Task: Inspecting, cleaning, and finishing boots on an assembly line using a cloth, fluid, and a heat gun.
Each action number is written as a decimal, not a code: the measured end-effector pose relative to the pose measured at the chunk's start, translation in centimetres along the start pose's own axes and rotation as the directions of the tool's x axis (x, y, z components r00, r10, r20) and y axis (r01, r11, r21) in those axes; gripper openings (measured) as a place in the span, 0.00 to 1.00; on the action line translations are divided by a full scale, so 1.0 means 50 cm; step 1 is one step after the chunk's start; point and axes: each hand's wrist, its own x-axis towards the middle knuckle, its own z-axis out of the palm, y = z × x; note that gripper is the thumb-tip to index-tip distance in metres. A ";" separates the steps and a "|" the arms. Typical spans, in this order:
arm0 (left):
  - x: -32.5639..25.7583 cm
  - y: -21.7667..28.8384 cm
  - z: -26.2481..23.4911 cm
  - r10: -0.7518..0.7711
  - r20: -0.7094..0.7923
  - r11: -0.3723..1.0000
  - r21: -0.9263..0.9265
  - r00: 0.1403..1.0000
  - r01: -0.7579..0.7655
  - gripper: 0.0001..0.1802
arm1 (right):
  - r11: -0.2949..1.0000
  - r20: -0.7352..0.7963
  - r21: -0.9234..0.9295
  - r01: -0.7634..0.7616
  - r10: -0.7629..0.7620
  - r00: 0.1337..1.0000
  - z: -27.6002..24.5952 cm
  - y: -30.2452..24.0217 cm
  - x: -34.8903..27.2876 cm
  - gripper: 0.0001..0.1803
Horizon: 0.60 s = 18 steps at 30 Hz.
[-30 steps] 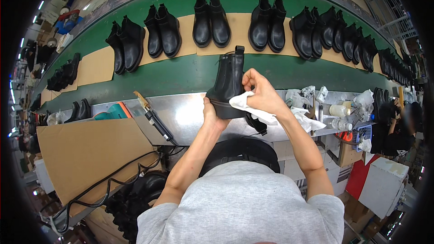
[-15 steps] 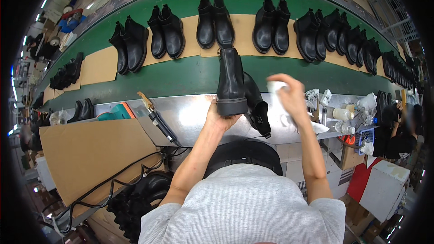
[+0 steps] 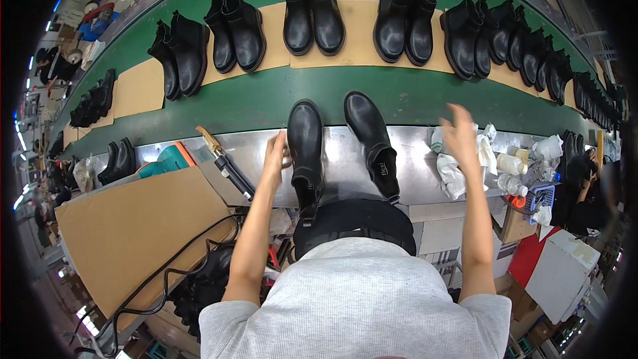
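Two black ankle boots lie toes away from me on the metal bench edge. The left boot (image 3: 306, 136) stands close to my left hand (image 3: 276, 158), whose fingers are apart beside its sole and hold nothing. The right boot (image 3: 367, 119) is angled, its toe resting over the green surface and its opening toward me. My right hand (image 3: 461, 138) hovers open, fingers spread, above a white cloth (image 3: 450, 176) at the right of the metal strip.
Several pairs of black boots (image 3: 314, 16) stand on cardboard across the green belt (image 3: 246, 108). A black-handled tool (image 3: 229, 169) and a teal tool (image 3: 163, 161) lie to the left, by a large cardboard sheet (image 3: 139, 219). Bottles (image 3: 512, 184) and a blue basket (image 3: 541, 198) sit right.
The boot my left hand held up heel-toward me now rests on the bench, released. The white cloth has left my right hand, which moved right. The other boot shows fully.
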 end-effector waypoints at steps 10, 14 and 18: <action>0.027 0.102 0.056 0.361 0.184 0.619 0.686 0.914 -0.383 0.58 | 0.986 0.650 -0.104 -0.134 0.169 0.741 0.225 -0.170 0.090 0.66; 0.020 0.098 0.037 0.284 0.199 0.910 0.252 0.938 -0.329 0.47 | 0.928 0.538 0.348 -0.136 -0.078 0.840 0.214 -0.073 0.103 0.57; -0.020 0.136 0.052 0.253 0.360 0.966 -0.146 0.898 -0.213 0.37 | 0.565 0.777 0.563 -0.604 -0.112 0.620 0.150 -0.082 0.090 0.43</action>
